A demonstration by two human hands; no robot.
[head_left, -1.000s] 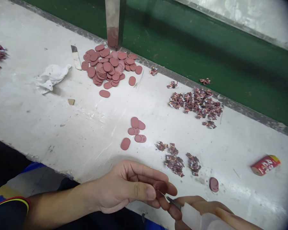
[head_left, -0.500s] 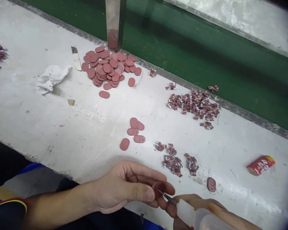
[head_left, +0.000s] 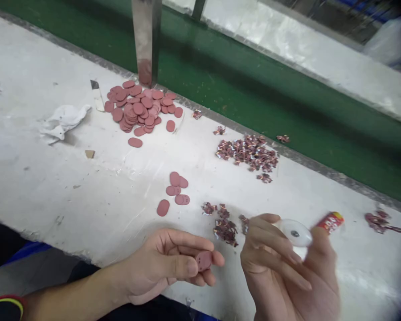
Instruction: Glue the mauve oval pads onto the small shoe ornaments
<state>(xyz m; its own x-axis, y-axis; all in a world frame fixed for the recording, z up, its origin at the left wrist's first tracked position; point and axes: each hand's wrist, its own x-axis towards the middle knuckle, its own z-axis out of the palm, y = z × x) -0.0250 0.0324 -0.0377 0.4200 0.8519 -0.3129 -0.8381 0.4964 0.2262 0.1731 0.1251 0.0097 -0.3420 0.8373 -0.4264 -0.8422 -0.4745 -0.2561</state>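
White bottle (head_left: 296,232) gripped in your right hand (head_left: 287,267) has swung off, uncovering the reddish disc (head_left: 205,261) your left hand (head_left: 169,264) pinches, lower centre.

Prob. a workshop/factory: scuffed white bench (head_left: 110,196) by green strip (head_left: 240,91) w/ pile of oval pcs (head_left: 138,109)

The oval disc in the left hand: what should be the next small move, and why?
Perhaps the right hand should take one from the near cluster of brown pieces: the left hand holds the oval disc with small holes showing, the white bottle is apart from it, and the cluster lies close by.
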